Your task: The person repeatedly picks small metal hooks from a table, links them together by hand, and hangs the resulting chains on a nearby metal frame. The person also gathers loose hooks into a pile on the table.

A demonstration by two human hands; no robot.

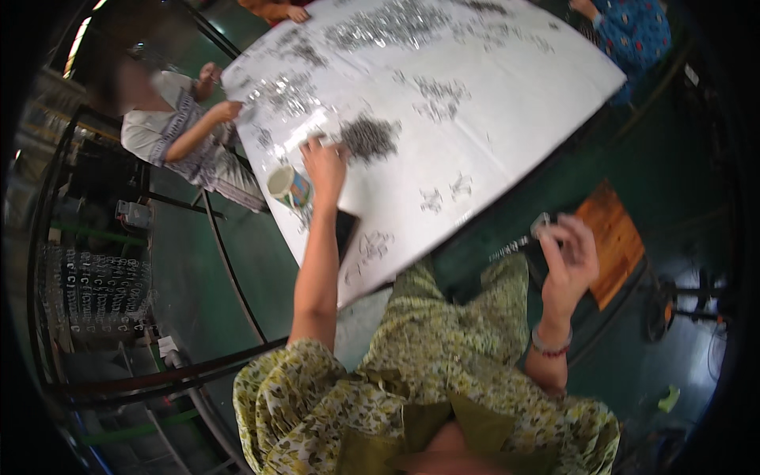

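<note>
My left hand (324,170) reaches over the white-topped table, its fingers bent and apart at the left edge of a pile of small dark metal parts (370,138). Nothing shows between those fingers, though their tips are partly hidden. Just left of my wrist stands a patterned paper cup (289,187). Off the table's front edge, above my right knee, my right hand (568,253) pinches a small shiny metal piece (541,224) between thumb and finger. Its exact kind is too small and blurred to tell. Beside my left forearm lies a dark flat object (345,231).
Loose metal pieces (439,96) lie scattered over the table (507,119), with a large shiny heap (388,25) at the far side. A co-worker (186,131) sits at the left; others are at the far edge. A wooden stool (611,244) stands right of me.
</note>
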